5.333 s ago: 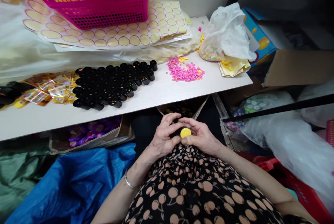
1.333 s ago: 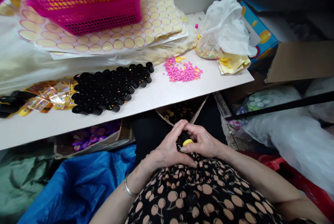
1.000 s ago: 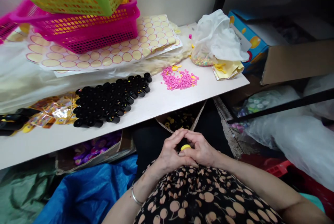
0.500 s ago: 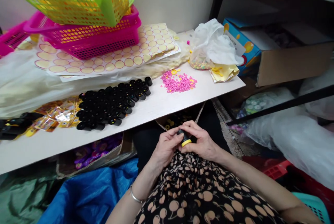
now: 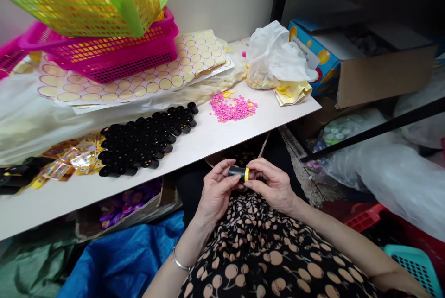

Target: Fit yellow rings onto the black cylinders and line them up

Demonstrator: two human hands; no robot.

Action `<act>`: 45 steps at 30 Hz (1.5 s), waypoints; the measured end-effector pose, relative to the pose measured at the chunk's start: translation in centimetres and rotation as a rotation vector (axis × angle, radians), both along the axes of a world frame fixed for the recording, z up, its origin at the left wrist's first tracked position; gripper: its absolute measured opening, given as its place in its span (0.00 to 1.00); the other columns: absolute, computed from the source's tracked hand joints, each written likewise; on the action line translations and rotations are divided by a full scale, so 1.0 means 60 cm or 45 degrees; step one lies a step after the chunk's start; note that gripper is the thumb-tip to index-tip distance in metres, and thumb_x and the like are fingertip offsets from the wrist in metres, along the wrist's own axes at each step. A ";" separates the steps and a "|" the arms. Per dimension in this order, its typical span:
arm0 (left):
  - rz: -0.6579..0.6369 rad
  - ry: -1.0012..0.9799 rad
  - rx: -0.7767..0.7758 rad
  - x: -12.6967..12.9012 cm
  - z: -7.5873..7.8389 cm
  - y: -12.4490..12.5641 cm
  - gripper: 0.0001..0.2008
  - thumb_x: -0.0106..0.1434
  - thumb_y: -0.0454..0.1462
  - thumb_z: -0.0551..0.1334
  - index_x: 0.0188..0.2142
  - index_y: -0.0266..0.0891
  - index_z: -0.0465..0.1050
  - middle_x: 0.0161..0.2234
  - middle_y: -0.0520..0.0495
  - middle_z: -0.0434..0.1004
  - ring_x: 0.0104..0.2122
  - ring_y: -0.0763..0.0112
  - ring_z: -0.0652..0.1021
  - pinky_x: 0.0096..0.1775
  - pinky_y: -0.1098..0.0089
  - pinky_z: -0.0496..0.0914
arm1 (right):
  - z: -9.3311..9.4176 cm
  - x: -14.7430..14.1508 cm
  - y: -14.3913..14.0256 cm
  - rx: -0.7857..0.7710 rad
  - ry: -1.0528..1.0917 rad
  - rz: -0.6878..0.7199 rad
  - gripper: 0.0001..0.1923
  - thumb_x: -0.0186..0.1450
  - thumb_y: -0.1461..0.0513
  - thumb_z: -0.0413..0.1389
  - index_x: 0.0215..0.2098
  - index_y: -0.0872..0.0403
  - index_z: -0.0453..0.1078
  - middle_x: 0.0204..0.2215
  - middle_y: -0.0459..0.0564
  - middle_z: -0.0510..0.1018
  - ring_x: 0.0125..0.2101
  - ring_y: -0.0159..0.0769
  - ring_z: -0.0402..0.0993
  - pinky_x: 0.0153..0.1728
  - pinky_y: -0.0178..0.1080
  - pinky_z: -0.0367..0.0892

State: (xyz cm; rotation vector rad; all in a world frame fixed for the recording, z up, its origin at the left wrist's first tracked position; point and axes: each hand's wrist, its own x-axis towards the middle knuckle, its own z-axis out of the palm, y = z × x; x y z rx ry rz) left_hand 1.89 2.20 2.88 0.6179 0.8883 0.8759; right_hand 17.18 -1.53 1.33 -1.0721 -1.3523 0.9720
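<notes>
Over my lap, a small black cylinder with a yellow ring-like end (image 5: 238, 172) lies almost level between my hands. My left hand (image 5: 218, 190) pinches its black body, thumb in front and fingers behind. At the yellow end, the thumb and fingertips of my right hand (image 5: 273, 186) close on the rim. On the white table (image 5: 194, 145) ahead stands a tight group of black cylinders (image 5: 142, 138), several with small coloured bits in their tops. To their right spreads a pile of tiny pink pieces (image 5: 234, 108) with a yellow ring-shaped piece (image 5: 227, 94) at its back edge.
Stacked green (image 5: 135, 10) and magenta (image 5: 139, 59) baskets stand at the back left on sheets of round stickers (image 5: 167, 82). A white plastic bag (image 5: 274, 54) sits at the table's right end, beside an open cardboard box (image 5: 382, 78). Shiny wrapped cards (image 5: 78, 154) lie left.
The black cylinder has turned from steeply tilted to nearly level, its yellow end now toward my right hand. My right fingers have shifted to that end. The view has moved slightly.
</notes>
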 end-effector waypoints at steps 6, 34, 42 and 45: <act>0.009 0.116 0.143 -0.003 0.002 -0.005 0.16 0.45 0.29 0.69 0.35 0.36 0.74 0.32 0.49 0.78 0.32 0.77 0.76 0.36 0.78 0.70 | -0.004 0.007 -0.006 -0.037 0.038 0.044 0.17 0.60 0.66 0.55 0.48 0.51 0.66 0.40 0.51 0.68 0.35 0.32 0.68 0.35 0.37 0.68; -0.954 1.422 0.923 0.000 0.021 -0.045 0.03 0.49 0.35 0.58 0.24 0.37 0.68 0.20 0.52 0.69 0.20 0.74 0.67 0.23 0.73 0.57 | 0.049 0.032 -0.030 -0.041 -0.456 0.544 0.09 0.61 0.65 0.55 0.40 0.56 0.70 0.33 0.51 0.72 0.34 0.33 0.70 0.35 0.35 0.68; -0.438 1.504 1.480 0.005 -0.018 -0.045 0.04 0.51 0.34 0.57 0.23 0.35 0.66 0.21 0.48 0.69 0.23 0.70 0.70 0.26 0.70 0.61 | 0.051 0.006 -0.023 -0.562 -0.108 0.296 0.05 0.57 0.62 0.59 0.31 0.56 0.72 0.23 0.45 0.69 0.21 0.27 0.68 0.23 0.32 0.66; -0.493 1.238 1.201 0.000 -0.027 -0.038 0.05 0.52 0.36 0.58 0.23 0.35 0.67 0.22 0.50 0.69 0.23 0.73 0.69 0.25 0.73 0.61 | 0.050 0.003 -0.020 -0.697 -0.057 0.282 0.07 0.55 0.60 0.61 0.31 0.56 0.72 0.24 0.44 0.68 0.20 0.26 0.67 0.22 0.32 0.66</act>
